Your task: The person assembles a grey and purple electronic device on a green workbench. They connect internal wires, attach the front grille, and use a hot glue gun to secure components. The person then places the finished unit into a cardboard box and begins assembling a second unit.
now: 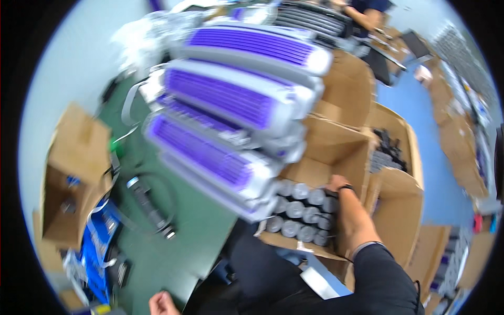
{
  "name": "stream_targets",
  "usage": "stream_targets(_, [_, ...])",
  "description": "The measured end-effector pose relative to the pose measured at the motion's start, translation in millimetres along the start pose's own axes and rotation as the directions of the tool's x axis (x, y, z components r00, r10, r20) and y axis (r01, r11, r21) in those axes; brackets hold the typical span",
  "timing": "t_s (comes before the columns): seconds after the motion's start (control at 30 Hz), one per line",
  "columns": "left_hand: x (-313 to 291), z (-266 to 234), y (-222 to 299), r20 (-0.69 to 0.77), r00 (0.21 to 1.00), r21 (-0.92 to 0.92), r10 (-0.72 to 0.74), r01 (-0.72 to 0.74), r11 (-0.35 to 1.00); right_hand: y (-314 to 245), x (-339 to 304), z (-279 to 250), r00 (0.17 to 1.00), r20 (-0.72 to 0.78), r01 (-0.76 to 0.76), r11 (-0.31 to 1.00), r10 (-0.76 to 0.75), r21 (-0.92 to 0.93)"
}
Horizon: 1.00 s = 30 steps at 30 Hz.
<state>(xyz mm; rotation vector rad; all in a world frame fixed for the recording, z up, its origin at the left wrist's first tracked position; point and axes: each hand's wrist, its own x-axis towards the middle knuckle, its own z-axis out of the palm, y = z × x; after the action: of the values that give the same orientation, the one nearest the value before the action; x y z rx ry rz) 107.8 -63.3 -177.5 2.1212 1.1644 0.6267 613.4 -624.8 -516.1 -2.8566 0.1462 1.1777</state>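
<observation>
Head view: The right hand (337, 182) is resting inside an open carton (283, 242), beside the far right cylinders (295, 210); its fingers are pointing down and partly hiding, so how far they are spread, and whether they are gripping anything, cannot be told. The cylinders are standing in close rows in the near part of the carton, showing round grey ends. The left hand (163, 304) is showing at the lower edge near the green table (194, 247), its fingers loosely curling; whether it is holding anything cannot be told. Purple-and-grey units (210, 149) are lying stacked on the table, left of the carton. A dark tool (151, 209) is lying left of the units, and a smaller box (79, 152) is standing at far left above a blue packet (100, 236). Another person (367, 18) is appearing at the top right.
</observation>
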Motion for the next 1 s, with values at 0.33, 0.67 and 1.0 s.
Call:
stream_targets(0.33, [-10.9, -32.1, 26.2, 0.111, 0.992, -0.206, 0.062, -0.038, 0.978, 60.7, 39.1, 9.6, 0.943, -0.219, 0.274, 0.958, -0.250, 0.088])
stream_targets(0.67, [-70.3, -139.5, -30.6, 0.069, 0.997, -0.160, -0.037, 0.047, 0.986, -59.0, -88.2, -80.2, 0.950, -0.009, 0.310, 0.943, -0.313, -0.121])
stream_targets(1.0, [57.1, -302.2, -0.6, -0.810, 0.584, -0.081, 0.049, -0.195, 0.978, -257.6, -419.2, -99.9, 0.334, 0.489, 0.927, 0.189, -0.806, -0.323])
